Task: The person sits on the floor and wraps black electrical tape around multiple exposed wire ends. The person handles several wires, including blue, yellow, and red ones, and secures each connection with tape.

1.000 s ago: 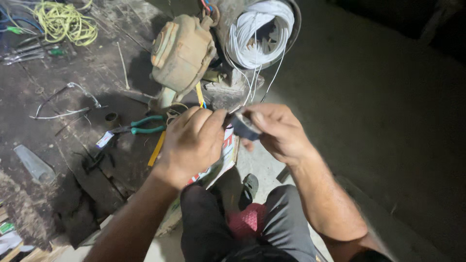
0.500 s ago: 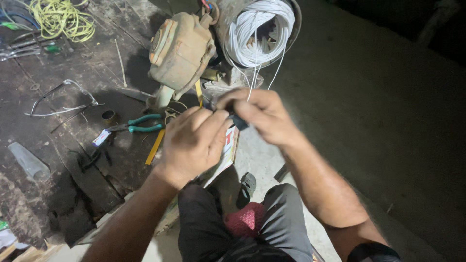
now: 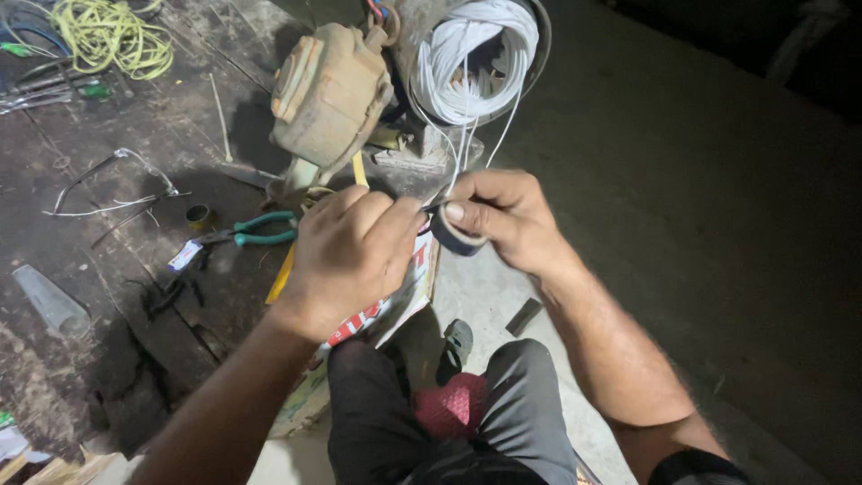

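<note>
Black tape roll (image 3: 456, 235) — half hidden between both hands (image 3: 355, 256).

The right hand (image 3: 507, 220) pinches a dark roll of tape (image 3: 456, 235) between thumb and fingers, just beside the curled left hand (image 3: 355, 251). Thin white wires run up from the hands to a white wire coil (image 3: 476, 58). Green-handled pliers (image 3: 247, 232) lie on the dark floor (image 3: 108, 296), near a tan bag (image 3: 328, 94); a yellow wire bundle (image 3: 112, 36) lies farther off.
</note>
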